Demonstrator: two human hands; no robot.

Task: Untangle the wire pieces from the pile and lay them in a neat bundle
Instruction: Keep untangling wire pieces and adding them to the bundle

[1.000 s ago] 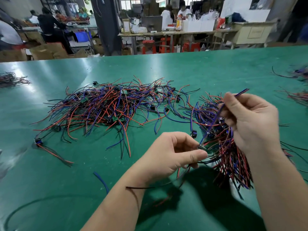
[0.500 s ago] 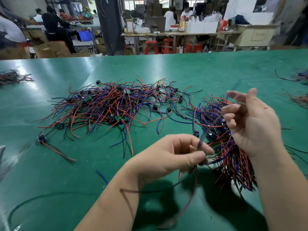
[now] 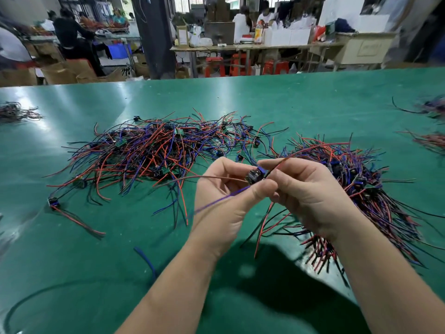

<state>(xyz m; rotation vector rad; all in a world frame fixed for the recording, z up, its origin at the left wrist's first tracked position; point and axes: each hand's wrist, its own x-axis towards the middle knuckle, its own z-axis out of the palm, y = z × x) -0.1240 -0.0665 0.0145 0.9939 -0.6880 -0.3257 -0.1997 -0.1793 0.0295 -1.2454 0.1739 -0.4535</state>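
Observation:
A tangled pile (image 3: 154,153) of red, blue and black wire pieces with small black components lies on the green table (image 3: 289,104), left of centre. A straighter bundle (image 3: 375,189) of the same pieces lies at the right, partly under my right forearm. Above the table, my left hand (image 3: 224,201) and my right hand (image 3: 310,196) meet and together pinch one wire piece (image 3: 255,175) by its small black and blue component. Its red and blue leads stick out to the left, its black and red leads hang below my right hand.
A loose blue wire scrap (image 3: 147,261) lies near my left forearm, and a single wire piece (image 3: 72,213) lies at the pile's left end. Smaller wire heaps sit at the far left edge (image 3: 16,113) and far right edge (image 3: 431,124). Workbenches and people stand beyond the table.
My right hand, open half a second ago, has come in to pinch the wire piece. Both hands have lifted it so its component sits between them, its leads swung out to the left.

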